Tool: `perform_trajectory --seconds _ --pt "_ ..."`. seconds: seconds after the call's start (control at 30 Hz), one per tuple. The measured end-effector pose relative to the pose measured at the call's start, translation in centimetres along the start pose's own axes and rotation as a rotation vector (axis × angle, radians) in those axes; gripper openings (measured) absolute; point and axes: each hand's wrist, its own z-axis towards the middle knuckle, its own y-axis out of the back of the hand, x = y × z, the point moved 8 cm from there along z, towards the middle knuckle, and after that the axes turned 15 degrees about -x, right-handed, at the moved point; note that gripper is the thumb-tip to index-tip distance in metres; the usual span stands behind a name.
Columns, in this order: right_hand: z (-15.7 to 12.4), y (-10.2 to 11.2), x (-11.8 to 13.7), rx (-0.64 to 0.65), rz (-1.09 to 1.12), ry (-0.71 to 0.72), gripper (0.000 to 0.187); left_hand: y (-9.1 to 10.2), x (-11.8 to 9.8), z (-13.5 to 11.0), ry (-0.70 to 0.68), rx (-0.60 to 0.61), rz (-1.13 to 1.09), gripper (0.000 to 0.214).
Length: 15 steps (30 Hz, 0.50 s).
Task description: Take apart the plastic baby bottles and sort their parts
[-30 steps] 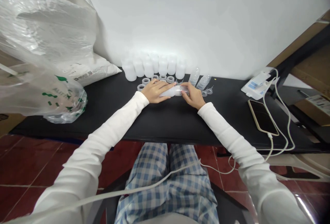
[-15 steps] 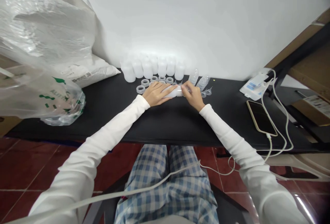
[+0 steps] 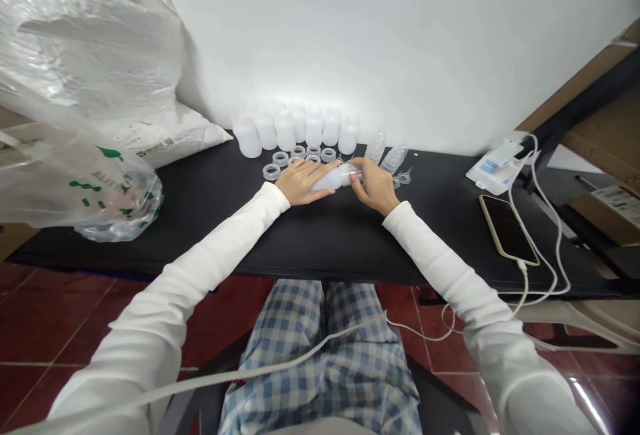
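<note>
A translucent white baby bottle (image 3: 331, 179) lies on its side between my hands, just above the black table. My left hand (image 3: 303, 181) is closed round the bottle's body, with the fingers stretched along it. My right hand (image 3: 376, 185) grips a clear domed cap (image 3: 354, 173) at the bottle's right end; the palm hides part of this cap. Just behind my left hand lie several clear collar rings (image 3: 281, 159). Several upright white bottles (image 3: 313, 129) stand behind the rings. Clear caps (image 3: 375, 147) and small clear teats (image 3: 404, 177) are beyond my right hand.
A clear plastic bag with green print (image 3: 115, 188) and a big white sack (image 3: 165, 131) occupy the left side. On the right are a phone (image 3: 509, 229), a white power strip (image 3: 495, 167) and loose cables. A white wall closes off the back.
My right hand has shifted from the bottle's neck and opened its grip round a clear domed cap, which now shows at the bottle's end. My left hand keeps its hold.
</note>
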Motion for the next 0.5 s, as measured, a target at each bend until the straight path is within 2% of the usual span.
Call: perform_trajectory --seconds 0.07,0.13,0.23,0.37,0.5 --pt "0.0 -0.2 0.5 0.016 -0.007 0.106 0.051 0.0 0.1 0.0 0.011 0.013 -0.012 0.066" --pt "0.0 -0.5 0.3 0.024 -0.032 0.094 0.049 -0.1 -0.2 0.0 -0.016 0.026 -0.022 0.063" --pt "0.3 -0.3 -0.1 -0.001 -0.097 -0.019 0.048 0.2 -0.9 0.2 -0.043 -0.001 -0.006 0.061" --pt "0.3 0.3 -1.0 -0.066 -0.122 -0.261 0.049 0.4 -1.7 0.3 -0.065 -0.04 0.078 0.056" --pt "-0.3 -0.6 -2.5 -0.008 -0.163 -0.422 0.053 -0.4 -2.2 0.3 -0.103 0.012 0.094 0.053"
